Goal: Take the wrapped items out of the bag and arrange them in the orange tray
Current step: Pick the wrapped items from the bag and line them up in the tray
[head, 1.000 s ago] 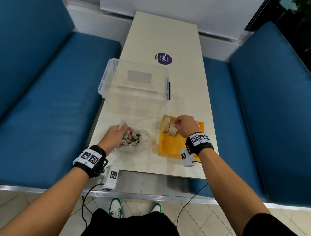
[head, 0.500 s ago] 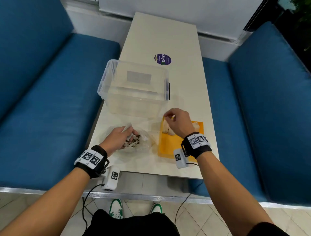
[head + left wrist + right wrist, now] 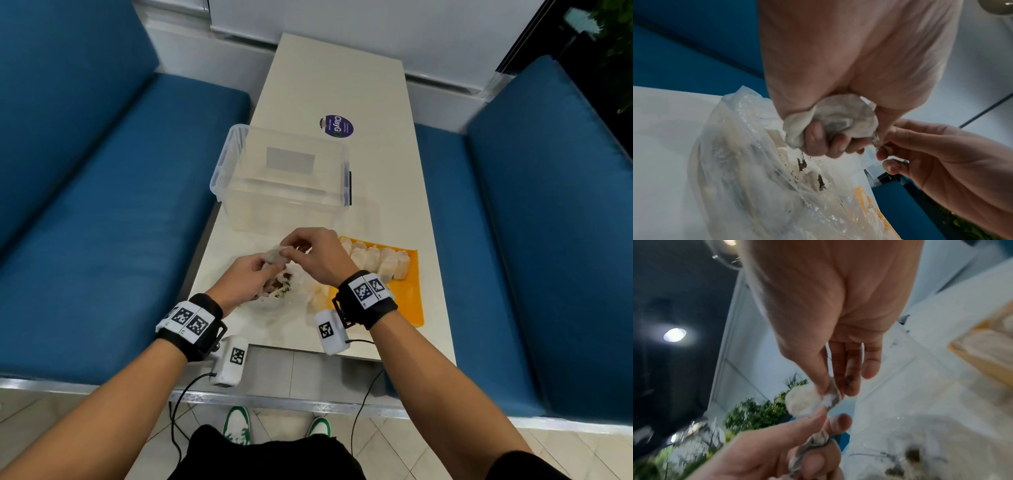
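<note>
Both hands are meeting above clear crumpled plastic bag (image 3: 287, 291). Left hand (image 3: 245, 281) is gripping pale paper-wrapped item (image 3: 840, 120) in curled fingers; right hand (image 3: 318, 255) is pinching its right end. Item's long axis is running left-right, flat orange plastic tray (image 3: 412, 301) lying just right, nearer right hand. Half second ago right hand was over tray, left hand down in bag.

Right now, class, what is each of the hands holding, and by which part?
Both hold one crumpled white wrapped item: the left hand grips its body, and the right hand pinches its end, above the clear plastic bag.
</note>
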Demonstrator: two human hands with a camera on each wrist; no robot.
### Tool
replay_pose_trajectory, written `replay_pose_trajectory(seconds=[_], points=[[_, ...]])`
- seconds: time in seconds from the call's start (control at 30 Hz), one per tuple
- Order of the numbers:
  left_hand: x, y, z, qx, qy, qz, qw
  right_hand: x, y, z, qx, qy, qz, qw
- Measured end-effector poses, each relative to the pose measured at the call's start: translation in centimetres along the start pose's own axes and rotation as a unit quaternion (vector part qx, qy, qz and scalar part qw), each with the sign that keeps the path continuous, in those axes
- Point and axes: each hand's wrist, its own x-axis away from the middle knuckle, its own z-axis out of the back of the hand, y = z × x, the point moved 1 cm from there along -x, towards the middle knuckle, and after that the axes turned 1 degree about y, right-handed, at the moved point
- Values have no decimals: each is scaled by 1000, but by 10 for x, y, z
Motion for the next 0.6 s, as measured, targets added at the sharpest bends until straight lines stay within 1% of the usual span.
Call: replay_pose_trajectory(seconds=[0.07, 0.13, 0.17, 0.23, 0.3, 0.4, 0.47, 0.6], points=[[1, -1, 3, 23, 28, -16, 999, 3, 2, -2, -65, 24, -43, 997], [2, -1, 5, 41, 47, -39, 997, 7, 1, -4, -114, 21, -80, 990], [2, -1, 5, 42, 58, -52, 996, 9, 0, -5, -119, 16, -88, 989], [2, -1, 5, 22, 76, -70, 994, 10, -3, -5, -88, 11, -80, 993], [1, -1, 6, -10, 81, -80, 993, 11, -7, -3, -49, 12, -57, 997], [1, -5, 7, -84, 74, -93, 989, 8, -10, -2, -34, 18, -29, 999], [0, -7, 8, -129, 77, -99, 984, 7, -9, -4, -30, 32, -23, 999], [3, -5, 7, -90, 43, -103, 990, 6, -8, -9, -59, 50, -27, 997]])
